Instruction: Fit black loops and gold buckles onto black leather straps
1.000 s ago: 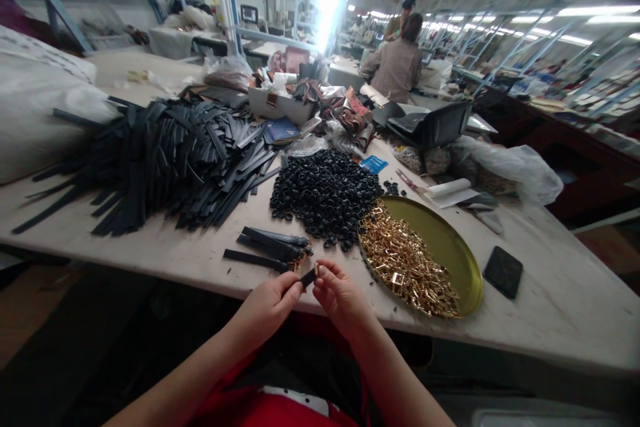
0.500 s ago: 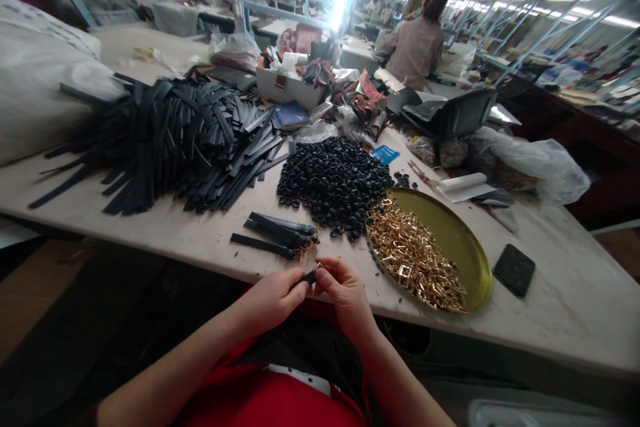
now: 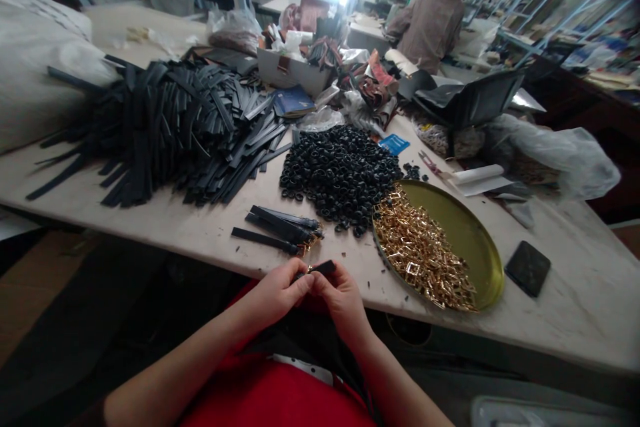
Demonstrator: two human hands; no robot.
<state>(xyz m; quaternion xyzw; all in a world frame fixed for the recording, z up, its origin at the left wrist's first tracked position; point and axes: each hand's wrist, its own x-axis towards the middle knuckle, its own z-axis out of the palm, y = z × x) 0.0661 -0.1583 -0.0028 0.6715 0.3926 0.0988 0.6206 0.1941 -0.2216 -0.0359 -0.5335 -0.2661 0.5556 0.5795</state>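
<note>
Just past the table's front edge, my left hand (image 3: pixel 281 290) and my right hand (image 3: pixel 345 297) meet with their fingertips together. Between them is a short black strap (image 3: pixel 324 268), its end sticking up over the right fingers. A bit of gold metal, likely a buckle, glints between the fingertips; most of it is hidden. The left thumb and fingers pinch the strap at the gold part, and the right hand grips its free length. Close ahead lie several black straps with gold buckles (image 3: pixel 280 230). Beyond them is a heap of small black loops (image 3: pixel 345 177).
A round gold tray (image 3: pixel 463 227) of loose gold buckles (image 3: pixel 425 253) stands at the right, beside a dark flat device (image 3: pixel 528 268). Black strips (image 3: pixel 175 127) are piled at the left. Snips (image 3: pixel 428 161) and a blue packet (image 3: pixel 394 144) lie farther back. A person (image 3: pixel 433 23) stands behind.
The strap has been turned around: its black length pointed toward my left hand and now points right, over my right fingers. The gold part has shifted toward my left fingertips. The view has tilted slightly.
</note>
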